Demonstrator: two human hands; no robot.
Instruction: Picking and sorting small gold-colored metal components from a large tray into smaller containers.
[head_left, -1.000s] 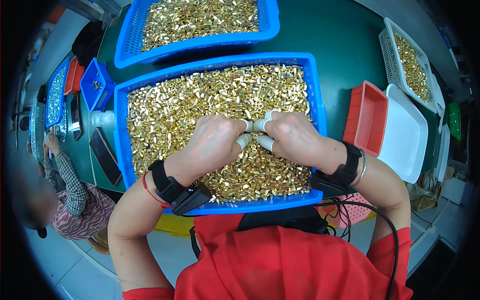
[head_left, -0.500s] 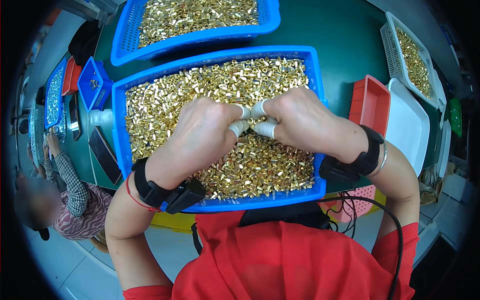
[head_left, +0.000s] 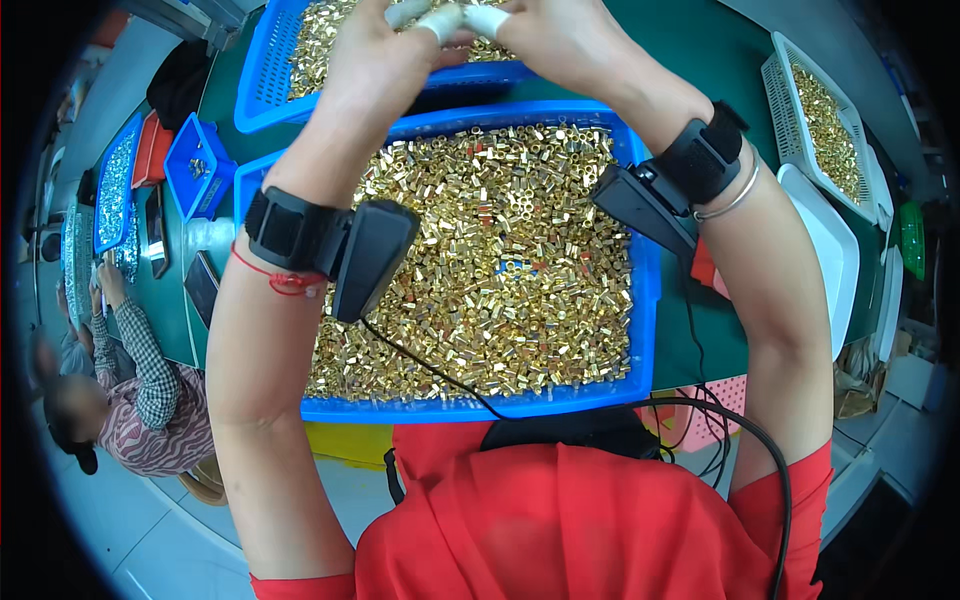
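Note:
Both hands are over the far blue basket [head_left: 262,85], which holds small brass pieces. My left hand [head_left: 378,60] and my right hand [head_left: 565,40] bring their fingertips together there. White covers sit on the thumbs and some fingers. The fingers are bent and partly cut off by the top edge; what they hold, if anything, is hidden. Below my forearms the near blue tray [head_left: 645,330] is full of small hollow brass pieces [head_left: 500,320]. A small patch of its blue bottom shows near the middle. Black straps with black modules are on both wrists.
At the right, a white basket [head_left: 778,90] holds brass pieces beside a white tray [head_left: 838,235]. My right forearm mostly hides a red tray [head_left: 703,265]. Left stand a blue bin [head_left: 182,180] and a dark flat object [head_left: 201,288]. Another person [head_left: 155,420] works farther left. Cables [head_left: 740,425] hang by my right side.
Both hands have moved away from me, from the middle of the near tray to over the far basket, fingertips still together. The blue bottom patch in the near tray is now visible.

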